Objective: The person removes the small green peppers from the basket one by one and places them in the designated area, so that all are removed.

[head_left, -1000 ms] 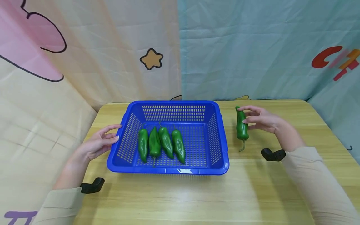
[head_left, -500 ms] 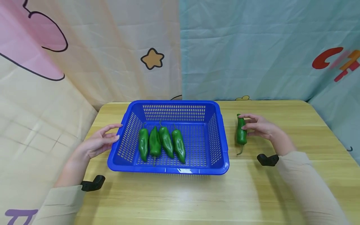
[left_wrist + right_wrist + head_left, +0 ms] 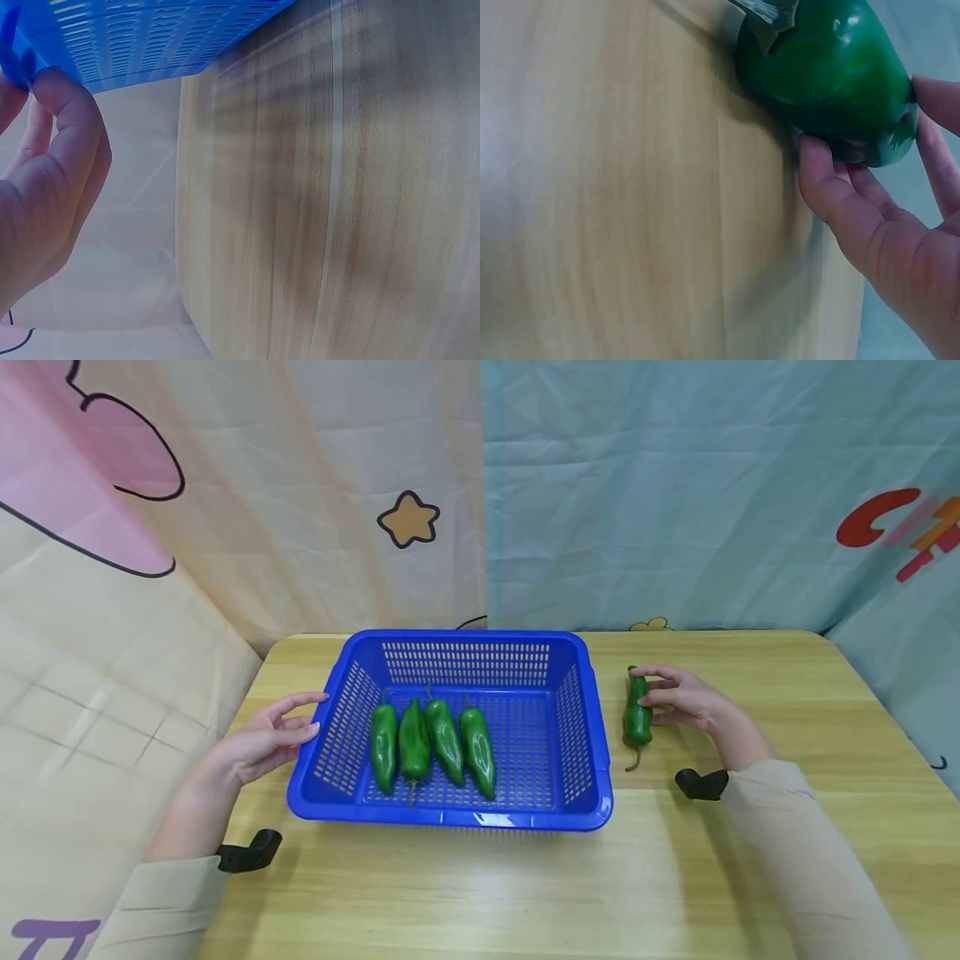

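Note:
At the left side of a blue plastic basket [image 3: 487, 816], my left hand [image 3: 264, 739] pinches the rim between thumb and fingers. The left wrist view shows this left hand [image 3: 56, 165] against the basket's slotted wall [image 3: 127, 45]. Several green peppers [image 3: 446, 739] lie side by side on the basket floor, toward its left half. Right of the basket, my right hand [image 3: 682, 697] grips another green pepper [image 3: 637, 722], its stem toward me. Up close, the right wrist view has thumb and fingers around the pepper [image 3: 832, 75]. Whether it touches the table cannot be told.
The basket stands on a light wooden table [image 3: 480, 893]. Behind rises a printed fabric backdrop [image 3: 675, 502], with another cloth panel [image 3: 97, 693] along the left. Dark wrist-camera mounts [image 3: 702, 785] sit at both cuffs.
My right hand has brought its pepper a little toward me and slightly left, closer to the basket. The left hand, the basket and the peppers inside have stayed in place.

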`<move>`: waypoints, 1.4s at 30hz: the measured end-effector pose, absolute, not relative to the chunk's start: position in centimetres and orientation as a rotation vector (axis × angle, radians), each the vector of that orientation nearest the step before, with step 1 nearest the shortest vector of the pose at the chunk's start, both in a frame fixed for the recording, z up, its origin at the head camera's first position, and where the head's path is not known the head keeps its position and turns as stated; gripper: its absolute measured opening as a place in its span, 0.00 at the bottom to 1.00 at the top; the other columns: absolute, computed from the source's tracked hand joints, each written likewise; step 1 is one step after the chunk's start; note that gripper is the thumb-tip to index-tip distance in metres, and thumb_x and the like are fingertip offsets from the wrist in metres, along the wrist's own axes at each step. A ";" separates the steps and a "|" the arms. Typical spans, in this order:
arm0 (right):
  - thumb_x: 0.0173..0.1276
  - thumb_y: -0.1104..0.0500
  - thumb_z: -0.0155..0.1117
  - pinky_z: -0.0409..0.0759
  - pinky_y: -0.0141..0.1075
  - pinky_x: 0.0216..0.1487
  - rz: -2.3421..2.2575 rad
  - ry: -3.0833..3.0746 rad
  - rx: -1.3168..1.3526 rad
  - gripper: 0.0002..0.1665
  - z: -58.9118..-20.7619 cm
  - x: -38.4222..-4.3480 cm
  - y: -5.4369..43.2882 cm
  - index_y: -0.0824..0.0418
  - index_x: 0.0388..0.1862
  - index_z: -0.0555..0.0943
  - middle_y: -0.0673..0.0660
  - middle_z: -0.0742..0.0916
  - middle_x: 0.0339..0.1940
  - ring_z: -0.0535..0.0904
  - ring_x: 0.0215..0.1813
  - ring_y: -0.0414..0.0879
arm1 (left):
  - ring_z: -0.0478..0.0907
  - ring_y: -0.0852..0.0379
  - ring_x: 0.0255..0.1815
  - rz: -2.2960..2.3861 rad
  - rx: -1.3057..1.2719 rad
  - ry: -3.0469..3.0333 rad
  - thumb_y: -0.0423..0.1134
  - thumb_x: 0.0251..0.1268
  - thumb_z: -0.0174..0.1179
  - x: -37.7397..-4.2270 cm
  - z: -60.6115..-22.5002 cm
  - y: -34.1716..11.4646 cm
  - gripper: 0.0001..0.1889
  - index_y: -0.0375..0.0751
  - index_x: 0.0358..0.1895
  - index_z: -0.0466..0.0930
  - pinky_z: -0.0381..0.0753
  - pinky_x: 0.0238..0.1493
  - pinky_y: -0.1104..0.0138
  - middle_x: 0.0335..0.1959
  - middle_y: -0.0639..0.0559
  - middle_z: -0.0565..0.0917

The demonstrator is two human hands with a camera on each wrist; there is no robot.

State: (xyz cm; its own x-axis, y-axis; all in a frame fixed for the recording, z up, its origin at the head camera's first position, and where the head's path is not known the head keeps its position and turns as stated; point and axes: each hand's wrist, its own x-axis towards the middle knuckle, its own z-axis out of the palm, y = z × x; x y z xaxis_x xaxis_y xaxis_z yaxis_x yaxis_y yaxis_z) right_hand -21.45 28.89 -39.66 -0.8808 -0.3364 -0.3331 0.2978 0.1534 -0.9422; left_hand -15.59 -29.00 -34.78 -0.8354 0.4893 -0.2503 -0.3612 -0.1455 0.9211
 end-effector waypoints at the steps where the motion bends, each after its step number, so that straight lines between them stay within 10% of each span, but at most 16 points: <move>1: 0.63 0.70 0.58 0.80 0.41 0.44 -1.772 1.967 -0.033 0.26 -39.6 -21.5 28.9 0.48 0.57 0.71 0.74 0.59 0.66 0.77 0.44 0.43 | 0.82 0.53 0.39 2.021 0.146 1.582 0.25 0.68 0.47 -15.6 -34.8 -29.0 0.18 0.52 0.54 0.71 0.82 0.42 0.64 0.39 0.47 0.83; 14: 0.65 0.68 0.55 0.78 0.42 0.48 -1.691 2.057 0.036 0.36 -39.2 -22.3 27.6 0.65 0.70 0.54 0.73 0.59 0.68 0.75 0.44 0.40 | 0.82 0.53 0.40 2.022 0.151 1.581 0.25 0.69 0.47 -15.6 -35.0 -29.1 0.18 0.51 0.54 0.71 0.82 0.42 0.64 0.40 0.47 0.83; 30: 0.66 0.67 0.54 0.74 0.50 0.56 -1.602 2.079 -0.019 0.39 -39.2 -22.8 27.5 0.66 0.72 0.51 0.74 0.59 0.67 0.76 0.44 0.40 | 0.82 0.53 0.40 2.027 0.128 1.582 0.25 0.69 0.47 -15.5 -34.9 -29.0 0.18 0.51 0.55 0.69 0.82 0.42 0.64 0.41 0.47 0.83; 37: 0.66 0.67 0.54 0.68 0.56 0.60 -1.583 2.070 -0.024 0.39 -38.9 -22.7 27.3 0.66 0.72 0.50 0.75 0.56 0.69 0.70 0.56 0.54 | 0.82 0.53 0.40 2.031 0.119 1.578 0.25 0.69 0.47 -15.5 -35.0 -28.9 0.18 0.50 0.55 0.69 0.82 0.42 0.64 0.40 0.47 0.83; 42: 0.67 0.65 0.55 0.66 0.56 0.61 -1.620 2.039 -0.026 0.40 -38.5 -22.6 27.4 0.66 0.73 0.48 0.75 0.56 0.69 0.73 0.50 0.43 | 0.82 0.53 0.40 2.034 0.121 1.570 0.25 0.69 0.47 -15.5 -34.9 -29.0 0.18 0.50 0.55 0.69 0.82 0.42 0.64 0.41 0.47 0.83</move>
State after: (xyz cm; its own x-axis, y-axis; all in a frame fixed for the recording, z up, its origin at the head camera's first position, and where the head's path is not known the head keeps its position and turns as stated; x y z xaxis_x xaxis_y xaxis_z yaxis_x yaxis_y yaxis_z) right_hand -22.57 27.39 -38.51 -0.8591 -0.3327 -0.3890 0.3038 0.2802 -0.9106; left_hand -15.52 -29.03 -34.87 -0.8381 0.4792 -0.2608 -0.3737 -0.1561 0.9143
